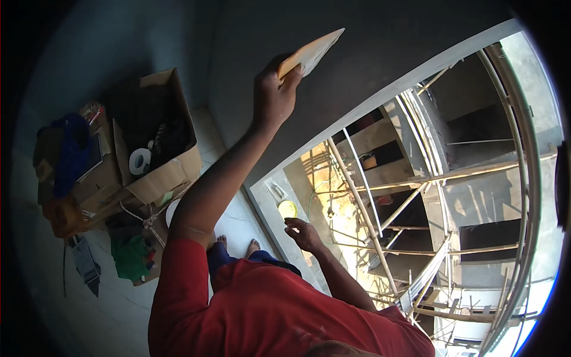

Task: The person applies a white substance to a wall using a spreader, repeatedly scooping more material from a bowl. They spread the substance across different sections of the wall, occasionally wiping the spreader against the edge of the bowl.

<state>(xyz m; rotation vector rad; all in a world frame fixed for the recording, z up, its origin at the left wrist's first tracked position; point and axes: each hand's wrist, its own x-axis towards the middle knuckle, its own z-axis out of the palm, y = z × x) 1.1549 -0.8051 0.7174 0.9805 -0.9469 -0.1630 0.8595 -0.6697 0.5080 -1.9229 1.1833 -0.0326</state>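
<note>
My left hand (276, 98) is raised against the dark wall, its fingers closed around a flat putty scraper (312, 55). The scraper has a tan face and whitish material along its other side. Lower down, by the window opening, my right hand (304, 235) hangs with loosely bent fingers and nothing visible in it. Close to that hand, a round yellow container (288, 209) appears on the sill (270, 199); its contents are too small to tell.
An open cardboard box (163, 178) with a white tape roll (140, 161) stands at the left. Blue cloth (72, 154), a green bag (129, 256) and a grey tool (85, 260) lie nearby. Bamboo scaffolding (363, 208) stands outside the opening.
</note>
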